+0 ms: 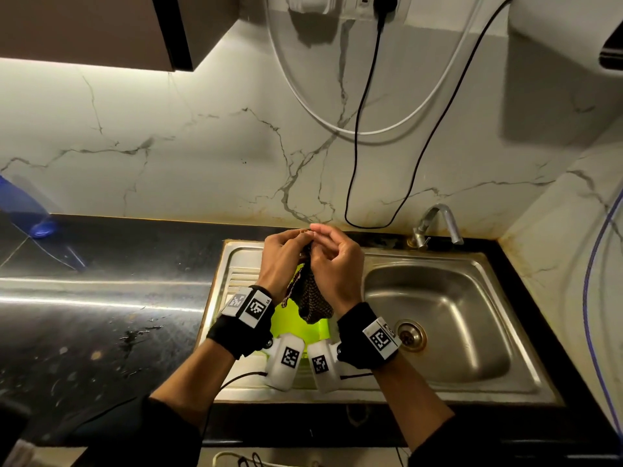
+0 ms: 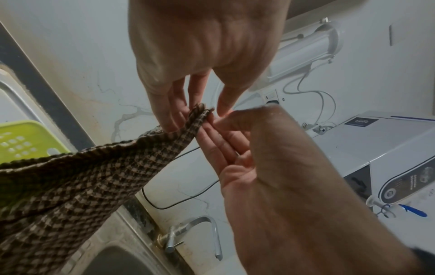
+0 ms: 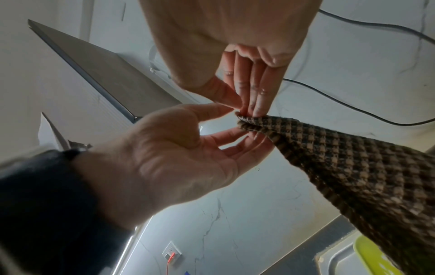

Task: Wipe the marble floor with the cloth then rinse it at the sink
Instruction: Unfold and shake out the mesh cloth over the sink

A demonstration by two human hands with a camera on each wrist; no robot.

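Observation:
A brown checked cloth (image 1: 308, 298) hangs between my two hands above the drainboard of the steel sink (image 1: 472, 274). My left hand (image 1: 296, 237) and my right hand (image 1: 323, 237) meet at the cloth's top corner. In the left wrist view my left hand (image 2: 197, 119) pinches that corner of the cloth (image 2: 94, 176) between thumb and fingers. In the right wrist view my right hand (image 3: 247, 111) pinches the same corner, with the cloth (image 3: 341, 158) trailing down to the right. The tap (image 1: 435, 224) stands at the back of the basin, with no water seen running.
A lime-green perforated basket (image 1: 290, 326) sits on the drainboard under the cloth. The black counter (image 1: 101, 315) stretches left, with a blue object (image 1: 23, 207) at its far end. A black cable (image 1: 357, 146) hangs down the marble wall. A white water purifier (image 2: 388, 148) is mounted at the right.

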